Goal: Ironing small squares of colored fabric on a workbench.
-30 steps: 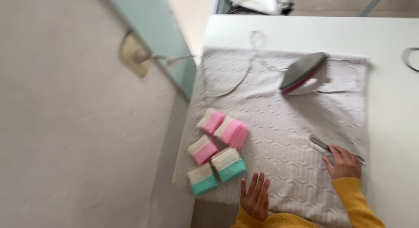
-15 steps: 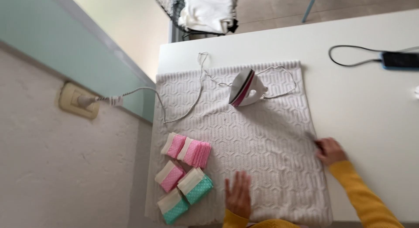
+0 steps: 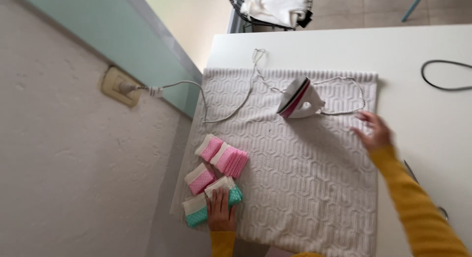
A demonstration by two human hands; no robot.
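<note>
Cord [image 3: 231,107] is trailing across the pad [image 3: 305,188] beside the upright iron [image 3: 300,97], so the open right hand [image 3: 374,131] reaching near it risks snagging, while the left hand [image 3: 220,213] is pressing flat on the teal cloth [image 3: 196,213] at the near left.

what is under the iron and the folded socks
A white textured towel spread on the white table lies under the iron and the folded pink and teal socks. The left hand covers part of the teal pair.

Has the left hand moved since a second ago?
Yes. The left hand has shifted leftward across the white textured cloth, onto the teal folded piece beside the pink ones.
</note>
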